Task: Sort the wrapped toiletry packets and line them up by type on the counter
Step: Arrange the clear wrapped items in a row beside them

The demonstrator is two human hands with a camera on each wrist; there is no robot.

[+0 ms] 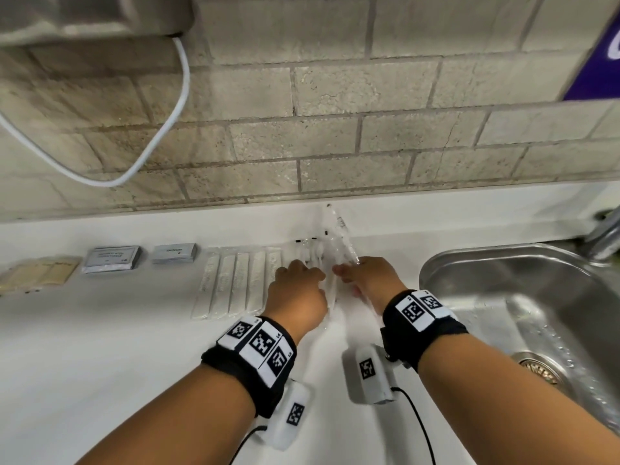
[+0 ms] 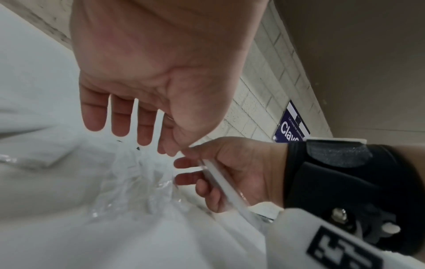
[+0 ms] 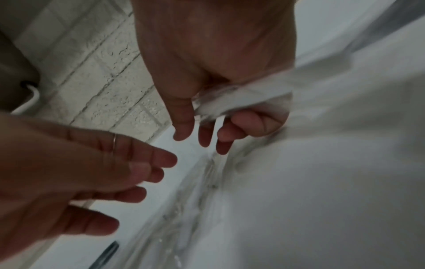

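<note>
**Toiletry packets on white desk, listed left to right**

1. Flat tan paper packets (image 1: 40, 275), far left of the white desk (image 1: 117, 357), laid side by side.
2. Silver-grey foil packets, larger stack (image 1: 112, 260), just right of the tan ones.
3. Silver-grey foil packets, smaller stack (image 1: 174, 254), beside item 2.
4. Long white packets in clear wrap (image 1: 235, 283), five in a parallel row.
5. Left hand (image 1: 297, 286), palm down over the desk just right of that row; fingers straight and spread, holding nothing.
6. Loose heap of clear-wrapped white stick packets (image 1: 330, 243), between and beyond both hands, blurred.
7. Right hand (image 1: 369, 280), fingers curled, pinching one clear-wrapped white stick packet (image 2: 220, 180).
8. Stainless steel sink (image 1: 523, 297), far right.
</note>
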